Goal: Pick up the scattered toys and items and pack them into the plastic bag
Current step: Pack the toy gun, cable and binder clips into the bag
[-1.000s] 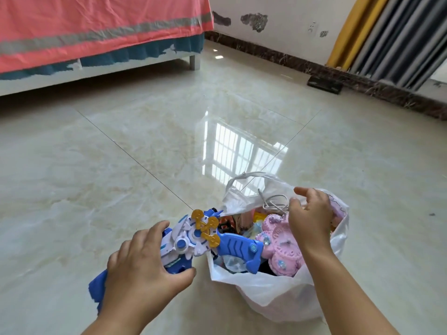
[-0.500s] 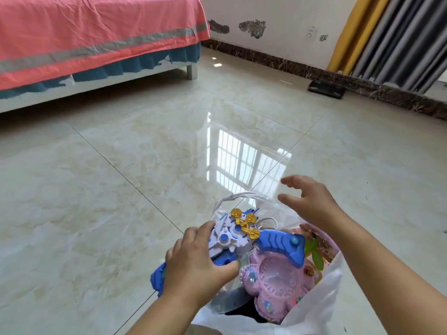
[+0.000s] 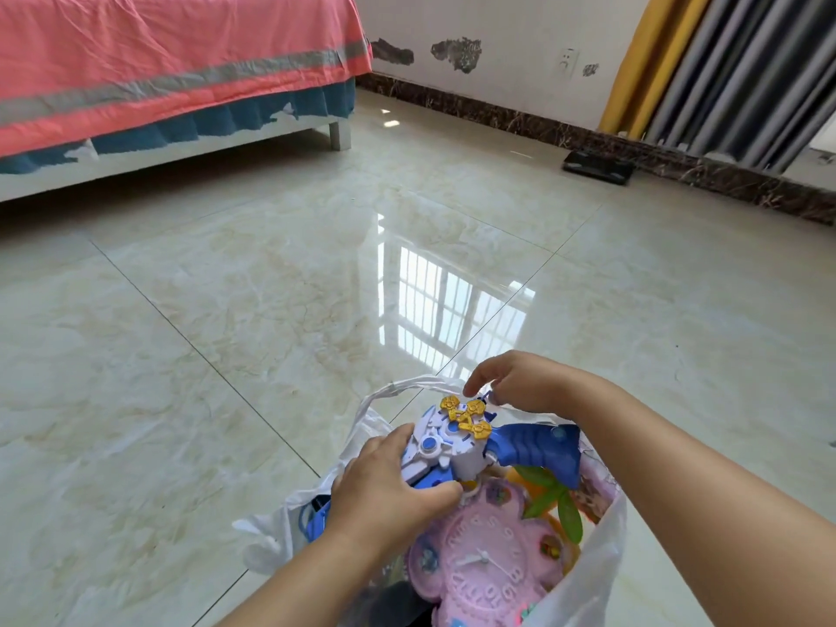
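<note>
A white plastic bag (image 3: 588, 576) stands open on the floor at the bottom of the view, full of toys. A blue and white toy gun (image 3: 457, 445) with gold knobs lies across the bag's mouth. My left hand (image 3: 389, 486) grips its rear part, fingers curled over the white body. My right hand (image 3: 515, 382) hovers at the bag's far rim, its fingertips touching the toy's front end by the gold knobs. A pink flower-shaped toy clock (image 3: 484, 563) lies in the bag below the gun, beside a green and orange toy (image 3: 556, 495).
Glossy marble-look floor tiles (image 3: 271, 310) spread all around. A bed with a pink cover (image 3: 158, 70) stands at the back left. A black scale (image 3: 597, 167) lies by the far wall, near grey and yellow curtains (image 3: 724, 70).
My left hand has carried the toy gun from the floor beside the bag up over the bag's mouth. My right hand has come off the bag's contents and reached to the gun's front end.
</note>
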Demonstrator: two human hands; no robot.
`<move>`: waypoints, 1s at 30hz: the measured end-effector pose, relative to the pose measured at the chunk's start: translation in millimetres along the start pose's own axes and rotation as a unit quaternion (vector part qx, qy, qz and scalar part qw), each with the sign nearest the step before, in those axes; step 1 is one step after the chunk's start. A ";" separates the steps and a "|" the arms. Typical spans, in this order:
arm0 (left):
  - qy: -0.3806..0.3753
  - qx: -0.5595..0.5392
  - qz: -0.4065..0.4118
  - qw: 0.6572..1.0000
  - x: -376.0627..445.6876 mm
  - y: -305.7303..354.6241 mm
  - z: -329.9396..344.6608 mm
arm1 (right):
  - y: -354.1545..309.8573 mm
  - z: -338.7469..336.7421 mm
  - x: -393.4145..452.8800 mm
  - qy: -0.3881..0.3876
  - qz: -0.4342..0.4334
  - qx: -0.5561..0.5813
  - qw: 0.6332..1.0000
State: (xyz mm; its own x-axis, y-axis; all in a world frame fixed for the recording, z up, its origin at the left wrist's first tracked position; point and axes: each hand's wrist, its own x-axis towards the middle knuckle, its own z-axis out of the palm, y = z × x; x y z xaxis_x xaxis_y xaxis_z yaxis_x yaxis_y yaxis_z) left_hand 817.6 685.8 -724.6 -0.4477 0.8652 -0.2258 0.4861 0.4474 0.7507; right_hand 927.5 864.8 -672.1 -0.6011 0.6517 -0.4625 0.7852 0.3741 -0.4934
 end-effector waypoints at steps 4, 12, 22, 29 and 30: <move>-0.008 -0.008 -0.001 1.000 -1.6 -0.9 -1.0 | 1.6 8.8 8.7 -0.031 0.049 -0.033 0.998; 0.022 0.105 0.056 0.993 -5.8 9.3 -6.0 | 11.9 -8.3 -8.9 0.079 -0.042 0.256 0.962; 0.057 0.188 0.072 0.978 20.0 19.7 -5.0 | 20.9 -5.9 -43.5 0.121 -0.144 0.238 0.953; 0.081 0.301 0.062 0.948 14.2 23.3 3.1 | 15.5 3.1 -50.2 0.158 -0.148 0.088 0.972; 0.069 0.302 0.055 0.949 14.6 25.4 4.7 | 14.0 4.3 -50.9 0.159 -0.149 0.090 0.972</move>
State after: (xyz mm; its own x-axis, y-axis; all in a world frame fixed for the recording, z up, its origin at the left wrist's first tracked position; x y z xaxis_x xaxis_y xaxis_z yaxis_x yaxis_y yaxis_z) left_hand 827.0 710.8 -711.7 -0.4437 0.8946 -0.0523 0.8582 0.4410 0.2627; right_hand 968.5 834.0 -658.6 -0.6994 0.7135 -0.0419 0.5267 0.4748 -0.7050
